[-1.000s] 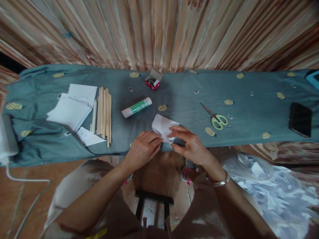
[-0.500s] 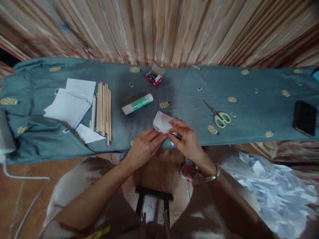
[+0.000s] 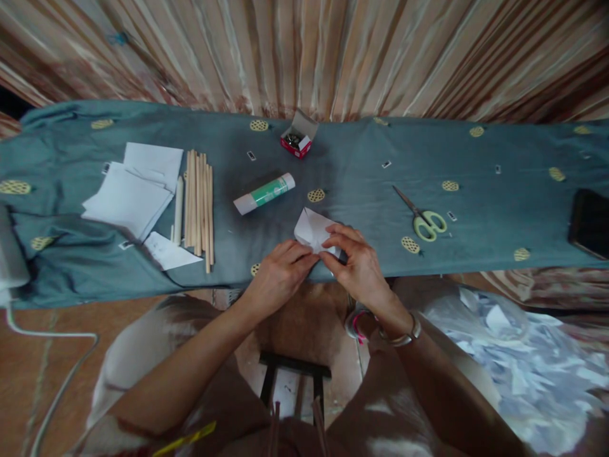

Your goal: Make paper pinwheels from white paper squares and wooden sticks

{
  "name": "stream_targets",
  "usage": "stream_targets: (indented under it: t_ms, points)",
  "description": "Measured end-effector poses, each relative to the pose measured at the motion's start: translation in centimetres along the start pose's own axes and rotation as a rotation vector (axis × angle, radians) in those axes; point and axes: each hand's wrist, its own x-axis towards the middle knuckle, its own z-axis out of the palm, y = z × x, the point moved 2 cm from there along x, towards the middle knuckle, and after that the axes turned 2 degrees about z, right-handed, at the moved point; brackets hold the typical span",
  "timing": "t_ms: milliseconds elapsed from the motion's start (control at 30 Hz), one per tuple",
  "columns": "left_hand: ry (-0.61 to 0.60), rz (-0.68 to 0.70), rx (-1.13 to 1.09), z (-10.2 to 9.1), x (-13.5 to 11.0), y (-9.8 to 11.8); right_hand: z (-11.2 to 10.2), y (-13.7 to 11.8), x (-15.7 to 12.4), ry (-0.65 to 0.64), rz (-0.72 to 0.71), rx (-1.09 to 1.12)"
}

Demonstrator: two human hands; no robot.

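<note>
White paper sheets (image 3: pixel 130 197) are laid beside tan wooden sticks (image 3: pixel 198 197). At the front of the teal cloth-covered bench (image 3: pixel 352 184), a folded white paper (image 3: pixel 313 227) is grasped in the grips of the left hand (image 3: pixel 281 273) and right hand (image 3: pixel 356 261); green-handled metal scissors (image 3: pixel 419 217) are placed farther right.

Hands (image 3: pixel 280 274) holding folded paper (image 3: pixel 310 226), scissors (image 3: pixel 421 222)

Looks most like a home. Hung with a long pleated curtain (image 3: pixel 295 57), spread with a pineapple-print tablecloth (image 3: pixel 352 178), floored in brownish tile (image 3: pixel 19 374).
</note>
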Motion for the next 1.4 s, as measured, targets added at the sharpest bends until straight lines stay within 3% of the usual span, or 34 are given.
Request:
stream_targets:
  t_ms: [467,867,1133,1400]
  points:
    - [-0.008,-0.060,-0.105,-0.1,0.3,-0.3,-0.1,0.0,-0.1,-0.026,0.017,0.012]
    - [-0.021,-0.065,-0.162,-0.1,0.4,-0.5,0.0,-0.2,-0.3,-0.031,-0.060,-0.014]
    - [-0.029,-0.066,-0.167,-0.1,0.4,-0.5,0.3,-0.3,-0.7,-0.039,-0.162,-0.120]
    - [0.005,-0.061,-0.132,0.0,0.4,-0.4,1.5,-1.0,-1.8,-0.073,-0.113,-0.248]
